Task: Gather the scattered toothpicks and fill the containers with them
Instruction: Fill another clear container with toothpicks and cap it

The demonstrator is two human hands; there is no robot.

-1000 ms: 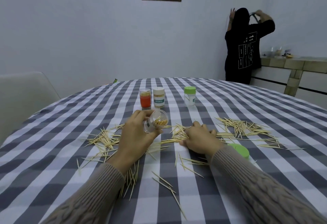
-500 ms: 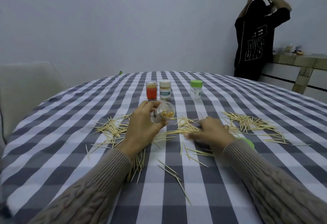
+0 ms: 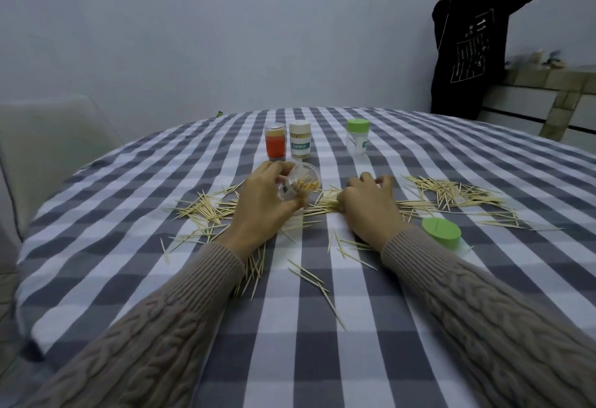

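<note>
Gripping a clear toothpick jar (image 3: 298, 185) tilted with its open mouth toward frame right, the left hand (image 3: 263, 204) sits at frame centre; some toothpicks lie inside. Beside it the right hand (image 3: 367, 202) curls knuckles-up over scattered toothpicks (image 3: 325, 206) on the checked tablecloth (image 3: 290, 359); whether it pinches any cannot be told. A green lid (image 3: 441, 232) lies right of it

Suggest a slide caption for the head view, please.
Left hand tilts an open jar; right hand gathers toothpicks.

Three jars (image 3: 300, 144) block far centre; green lid (image 3: 441, 232) right; open cloth (image 3: 322, 359) near.
</note>
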